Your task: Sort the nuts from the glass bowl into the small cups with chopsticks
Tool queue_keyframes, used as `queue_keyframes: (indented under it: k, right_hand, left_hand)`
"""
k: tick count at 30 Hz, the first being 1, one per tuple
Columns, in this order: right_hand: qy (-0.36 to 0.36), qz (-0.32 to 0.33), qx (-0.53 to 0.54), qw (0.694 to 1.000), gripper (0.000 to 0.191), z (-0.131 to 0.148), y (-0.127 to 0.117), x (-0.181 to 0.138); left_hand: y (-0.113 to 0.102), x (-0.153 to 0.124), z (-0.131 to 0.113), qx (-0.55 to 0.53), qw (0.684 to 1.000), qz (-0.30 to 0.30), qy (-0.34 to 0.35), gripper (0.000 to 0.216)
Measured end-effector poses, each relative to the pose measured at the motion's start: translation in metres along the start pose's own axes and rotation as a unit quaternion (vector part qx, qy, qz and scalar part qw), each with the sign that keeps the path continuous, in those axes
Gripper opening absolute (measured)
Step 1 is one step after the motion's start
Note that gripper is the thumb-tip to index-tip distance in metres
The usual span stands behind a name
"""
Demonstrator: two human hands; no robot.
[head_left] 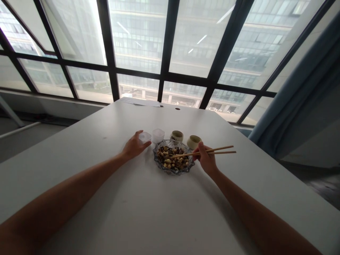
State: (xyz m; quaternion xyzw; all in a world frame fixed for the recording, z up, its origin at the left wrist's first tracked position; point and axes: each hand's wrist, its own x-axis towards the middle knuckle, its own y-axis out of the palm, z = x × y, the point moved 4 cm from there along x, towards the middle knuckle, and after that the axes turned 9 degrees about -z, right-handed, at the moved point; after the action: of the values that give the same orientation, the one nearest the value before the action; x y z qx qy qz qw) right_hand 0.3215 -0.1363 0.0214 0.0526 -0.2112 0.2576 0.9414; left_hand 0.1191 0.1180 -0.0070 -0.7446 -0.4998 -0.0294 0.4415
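In the head view, a glass bowl (pixel 174 173) stands on the white table (pixel 127 209), filled with a mix of nuts (pixel 169 161) and darker, thin seeds. The right hand (pixel 205 159) is at the bowl's right side, its fingers closed on a pair of chopsticks (pixel 224 152). They slant left over the rim, tips down among the nuts near the middle; they look too small here to say whether a nut is pinched between them.

The left hand (pixel 135 145) is to the left of the bowl, thumb and forefinger curved round the left tub (pixel 145 137), a small see-through one, with thumb on the near side and forefinger on the far side. The right tub (pixel 158 135) stands just beside it, behind the bowl's left edge. Two pale green cups, the left cup (pixel 177 134) and the right cup (pixel 192 144), sit behind the bowl, the latter close to the right hand. Paper (pixel 140 102) lies at the table's far end, before the windows (pixel 138 35); a blue curtain (pixel 292 99) hangs at right.
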Motion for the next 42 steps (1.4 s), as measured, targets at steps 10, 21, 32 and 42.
queue_keyframes:
  k: [10, 21, 32, 42]
  right_hand:
    - [-0.090, 0.100, -0.065, 0.989, 0.065, 0.037, 0.004, 0.002]
    - [-0.418, 0.141, -0.176, 0.880, 0.005, 0.047, -0.015, -0.033]
    - [-0.314, 0.084, -0.147, 0.934, 0.030, 0.039, -0.019, -0.049]
    - [-0.183, 0.058, -0.187, 0.963, 0.041, 0.030, -0.015, -0.045]
  left_hand:
    - [-0.001, -0.004, -0.009, 0.030, 0.999, 0.002, 0.016, 0.072]
    - [-0.001, -0.006, -0.009, 0.047, 0.999, -0.004, 0.023, 0.071]
    - [-0.002, -0.006, -0.009, 0.053, 0.998, 0.009, 0.022, 0.074]
    - [-0.001, -0.007, -0.010, 0.060, 0.998, 0.013, 0.017, 0.073]
